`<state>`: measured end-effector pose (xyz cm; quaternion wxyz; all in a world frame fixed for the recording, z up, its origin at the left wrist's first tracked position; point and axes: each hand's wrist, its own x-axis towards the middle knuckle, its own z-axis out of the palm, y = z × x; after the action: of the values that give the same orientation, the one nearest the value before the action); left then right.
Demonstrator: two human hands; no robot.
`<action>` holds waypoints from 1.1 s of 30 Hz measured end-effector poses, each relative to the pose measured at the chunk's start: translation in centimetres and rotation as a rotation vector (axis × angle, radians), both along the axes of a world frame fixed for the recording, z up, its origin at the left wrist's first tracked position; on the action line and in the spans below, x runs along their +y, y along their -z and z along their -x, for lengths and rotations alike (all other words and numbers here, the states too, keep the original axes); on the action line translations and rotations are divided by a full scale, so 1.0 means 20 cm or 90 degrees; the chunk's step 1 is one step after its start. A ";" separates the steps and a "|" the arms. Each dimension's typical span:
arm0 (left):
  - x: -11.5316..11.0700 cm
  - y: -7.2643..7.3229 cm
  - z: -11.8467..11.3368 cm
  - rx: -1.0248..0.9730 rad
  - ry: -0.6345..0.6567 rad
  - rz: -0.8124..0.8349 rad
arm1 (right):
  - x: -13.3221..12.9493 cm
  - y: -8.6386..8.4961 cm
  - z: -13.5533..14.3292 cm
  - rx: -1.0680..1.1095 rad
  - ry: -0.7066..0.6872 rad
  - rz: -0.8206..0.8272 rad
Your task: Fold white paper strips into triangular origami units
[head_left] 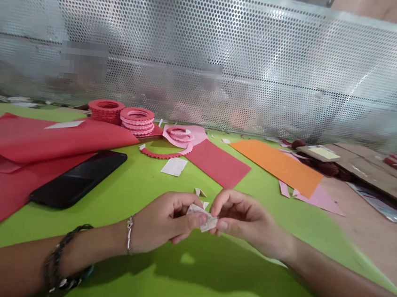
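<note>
A small whitish piece of paper (pixel 208 221) is held between both hands above the green table surface (pixel 127 283). My left hand (pixel 170 218) pinches its left part between thumb and fingers. At its right edge, the thumb and fingertips of my right hand (pixel 244 219) are bent around the paper's end. Just behind the hands lie small white scraps (pixel 200 192). Farther back is a flat white piece of paper (pixel 174 167), beside a red scalloped ring (pixel 164 155).
Left: red sheets (pixel 53 140) and a black phone (pixel 80 178). Behind: stacked red rings (pixel 106 110), pink rings (pixel 137 121), a red rectangle (pixel 218 162). Right: an orange sheet (pixel 278 166), pink paper (pixel 322 199) and cardboard (pixel 370 169). A perforated metal panel (pixel 210 41) stands behind.
</note>
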<state>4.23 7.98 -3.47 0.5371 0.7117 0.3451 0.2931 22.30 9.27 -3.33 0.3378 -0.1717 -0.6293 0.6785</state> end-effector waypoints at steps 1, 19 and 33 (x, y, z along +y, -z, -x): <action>0.00 0.00 0.00 0.007 -0.002 -0.001 | 0.00 0.00 0.00 -0.001 0.000 0.000; 0.02 0.01 0.00 -0.006 -0.019 0.107 | -0.03 -0.01 0.01 -0.190 0.166 -0.469; 0.02 0.00 0.01 -0.080 0.036 0.238 | -0.03 -0.02 -0.03 -0.196 0.170 -0.817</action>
<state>4.06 8.37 -3.54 0.6883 0.5895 0.3390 0.2524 22.87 8.66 -2.98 0.3604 -0.1082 -0.9221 0.0901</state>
